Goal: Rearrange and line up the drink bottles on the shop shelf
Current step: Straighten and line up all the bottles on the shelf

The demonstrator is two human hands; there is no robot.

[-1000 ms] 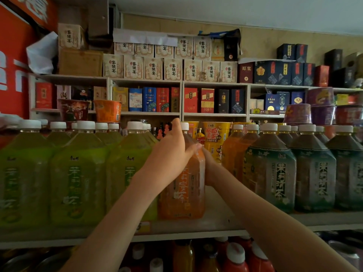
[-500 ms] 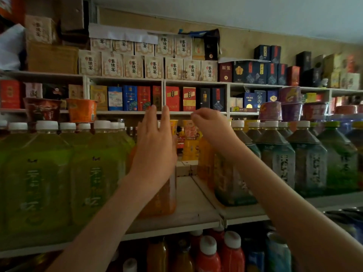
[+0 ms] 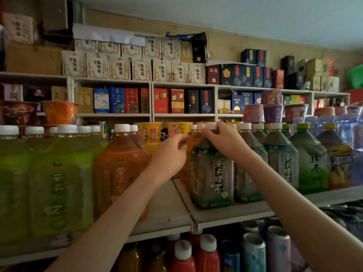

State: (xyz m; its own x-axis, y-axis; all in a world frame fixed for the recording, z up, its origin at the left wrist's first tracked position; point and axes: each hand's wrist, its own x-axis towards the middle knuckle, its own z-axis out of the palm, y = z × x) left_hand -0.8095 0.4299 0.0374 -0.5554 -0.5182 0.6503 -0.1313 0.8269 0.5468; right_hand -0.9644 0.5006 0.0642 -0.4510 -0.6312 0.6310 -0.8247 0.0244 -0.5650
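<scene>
Along the shelf (image 3: 231, 214), front edge: green bottles (image 3: 57, 173) stand in an even row at the left end; one orange bottle (image 3: 119, 169) beside them, then a bare gap at mid-shelf. Dark tea bottle (image 3: 212, 173) heads the right-hand rows, an amber bottle (image 3: 193, 137) just behind it. Right hand (image 3: 225, 140) grips the dark bottle's neck; left hand (image 3: 169, 156) half curled at the amber one, grasp unclear. Judged partway: gap unfilled.
</scene>
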